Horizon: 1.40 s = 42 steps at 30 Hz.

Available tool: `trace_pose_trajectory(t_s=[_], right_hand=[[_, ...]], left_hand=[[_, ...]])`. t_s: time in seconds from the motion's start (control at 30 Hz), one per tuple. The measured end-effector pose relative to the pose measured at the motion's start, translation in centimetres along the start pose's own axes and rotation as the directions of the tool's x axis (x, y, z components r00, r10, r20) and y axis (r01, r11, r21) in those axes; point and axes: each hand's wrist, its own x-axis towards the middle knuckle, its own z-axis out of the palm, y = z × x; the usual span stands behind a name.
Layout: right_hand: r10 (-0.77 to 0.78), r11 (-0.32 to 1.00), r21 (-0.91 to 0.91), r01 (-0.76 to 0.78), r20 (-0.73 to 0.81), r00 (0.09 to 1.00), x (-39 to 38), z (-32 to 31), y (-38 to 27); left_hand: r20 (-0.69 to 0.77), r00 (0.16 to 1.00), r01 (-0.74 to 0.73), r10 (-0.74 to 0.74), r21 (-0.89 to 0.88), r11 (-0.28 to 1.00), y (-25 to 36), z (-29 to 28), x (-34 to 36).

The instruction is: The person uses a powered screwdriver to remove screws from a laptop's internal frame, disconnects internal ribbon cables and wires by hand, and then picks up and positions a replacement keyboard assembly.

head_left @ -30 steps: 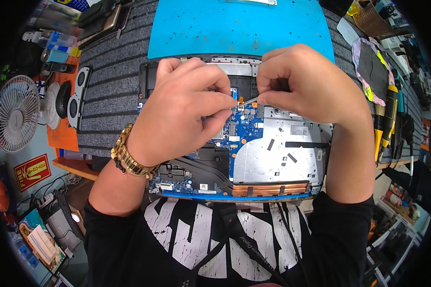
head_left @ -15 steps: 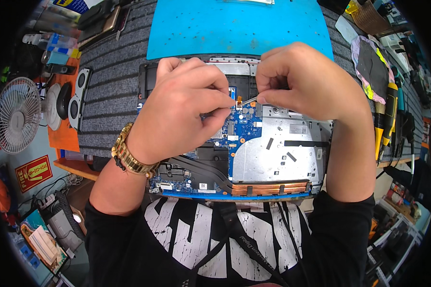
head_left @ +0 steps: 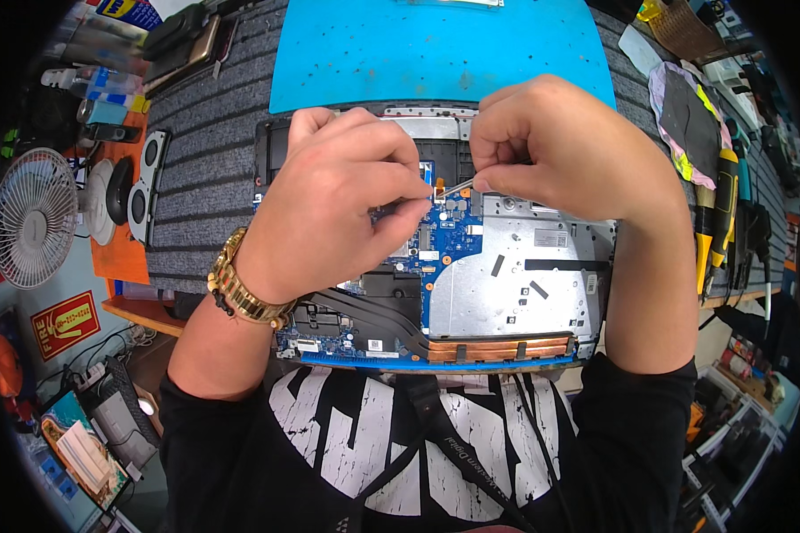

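An opened laptop base (head_left: pixel 542 306) lies in front of me with its blue circuit board (head_left: pixel 458 242) and copper heat-sink fins (head_left: pixel 498 349) bare. My right hand (head_left: pixel 551 151) pinches thin metal tweezers (head_left: pixel 459 187), whose tips point left to a small connector with an orange flex piece (head_left: pixel 440 184) on the board. Just left of it, thumb and forefinger of my left hand (head_left: pixel 342 195) are pinched close together beside the same connector. Whatever sits between those fingertips is too small to make out. The left hand covers much of the board's left part.
Beyond the laptop lies a blue mat (head_left: pixel 444 58) on a grey ribbed cloth (head_left: pixel 209 115). A white fan (head_left: pixel 34 218) and a pair of round-ended parts (head_left: pixel 147 188) stand left. Yellow-black screwdrivers (head_left: pixel 723 209) lie right, near a dark pad with pink edging (head_left: pixel 689 124).
Both hands keep almost the same pose at the connector. The whole view has shifted very slightly; the tweezers still point at the same spot.
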Motion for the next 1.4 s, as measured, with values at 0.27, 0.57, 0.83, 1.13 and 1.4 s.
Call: trace_pose_trajectory(t_s=[0.27, 0.57, 0.83, 1.13, 1.4], right_hand=[[0.099, 0.995, -0.004, -0.099, 0.035, 0.994, 0.0, -0.4, -0.4], [0.123, 0.992, -0.002, -0.123, 0.017, 0.992, 0.0, -0.5, -0.5], [0.126, 0.992, -0.006, -0.125, 0.022, 0.992, 0.0, -0.6, -0.5], [0.11, 0.994, 0.012, -0.111, 0.022, 0.994, -0.1, -0.7, -0.4], [0.069, 0.998, -0.015, -0.069, 0.013, 0.998, -0.1, -1.2, -0.4]], left_hand=[[-0.017, 1.0, -0.004, 0.004, 0.029, 1.0, -0.1, 0.3, 0.2], [-0.018, 1.0, 0.019, -0.018, 0.041, 0.999, 0.1, 0.5, 0.4], [0.019, 0.992, 0.122, -0.122, 0.004, 0.992, 0.4, 0.5, 0.5], [-0.042, 0.997, 0.067, -0.067, 0.013, 0.998, 0.3, 0.3, 0.3], [-0.316, 0.947, 0.029, -0.063, -0.112, 0.993, -2.0, -2.8, 0.3]])
